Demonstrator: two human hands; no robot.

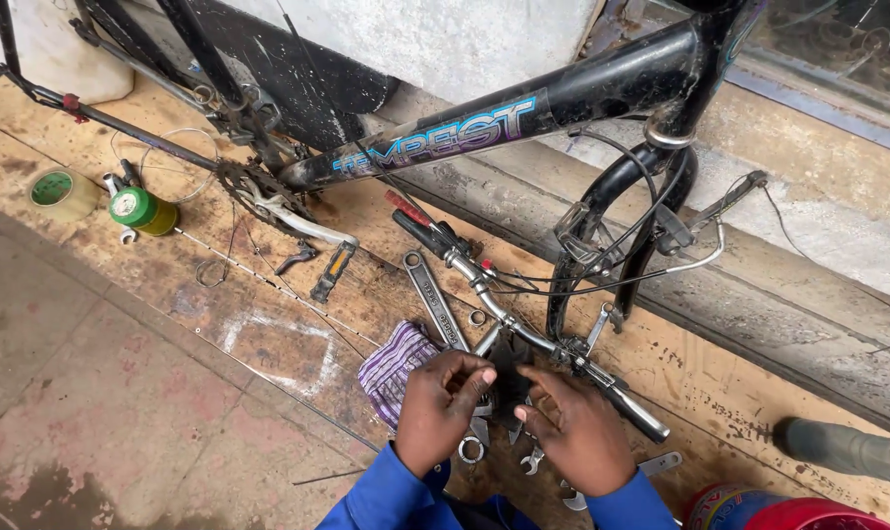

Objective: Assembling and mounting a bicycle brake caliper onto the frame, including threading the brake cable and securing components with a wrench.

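Bike frame (602, 88): we see black tubing with light blue and purple lettering.
Handlebar (523, 329): we see bare silver metal, with a black grip and a red end.
Cloth (394, 365): we see purple and white stripes.
Sleeves (391, 496): ours are bright blue.
Tape roll (140, 208): we see green.
Wrenches (435, 299): we see dull silver-grey.
Wooden board (268, 324): we see tan, stained dark, with white chalky marks.
Tub (759, 508): we see red.
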